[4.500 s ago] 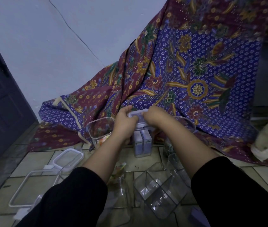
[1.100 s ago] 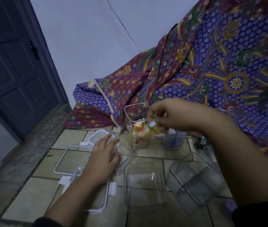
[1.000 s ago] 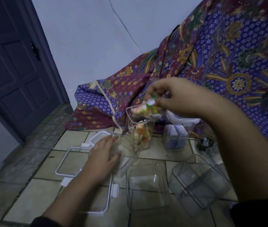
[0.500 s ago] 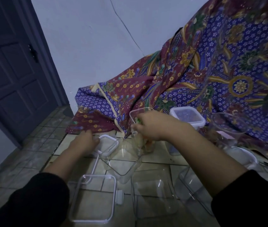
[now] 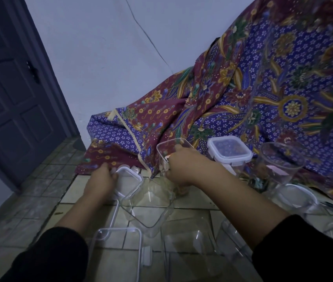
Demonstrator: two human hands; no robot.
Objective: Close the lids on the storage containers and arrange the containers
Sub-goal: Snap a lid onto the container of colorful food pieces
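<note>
Gripping now: left hand (image 5: pixel 102 180), small lid (image 5: pixel 128 180)

Dim light. Pale wall (image 5: pixel 104 64) with diagonal crack (image 5: pixel 147 37). Dark panelled door (image 5: pixel 10 94) at left. Tiled floor (image 5: pixel 45 186). Patterned cloth (image 5: pixel 253 94) draped against wall.

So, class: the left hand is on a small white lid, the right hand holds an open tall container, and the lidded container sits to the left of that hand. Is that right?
One detail is wrong. In the head view the lidded container sits to the right of the right hand, not left. The left hand is on the small white lid, and the right hand holds the open tall container.
</note>
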